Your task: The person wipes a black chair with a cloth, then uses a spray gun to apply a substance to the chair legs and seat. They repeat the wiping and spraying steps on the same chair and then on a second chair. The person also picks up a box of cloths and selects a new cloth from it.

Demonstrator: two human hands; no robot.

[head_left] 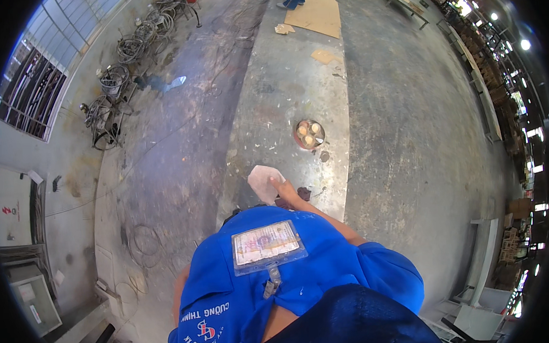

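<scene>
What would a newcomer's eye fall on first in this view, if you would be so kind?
Probably the bright blue shirt with a clear badge holder filling the lower middle. Just above it, the right hand holds a pale crumpled cloth against the grey metal sheet on the floor. Farther up the sheet sits a small round dish with pale discs inside.

The pale sheet (264, 183) under the right hand (285, 190) looks like thin paper or cloth, matt and slightly creased; which of the two cannot be told. The floor (394, 143) around the fingers is bare concrete, rough, stained and speckled, with a smoother, faintly shiny strip running ahead of them. Just beyond the fingers, the round dish (309, 134) looks like dull metal. Farther ahead lies flat, matt brown cardboard (315, 14). The shirt (326, 260) is matt blue cloth, and its badge holder (268, 247) is glossy clear plastic.
</scene>
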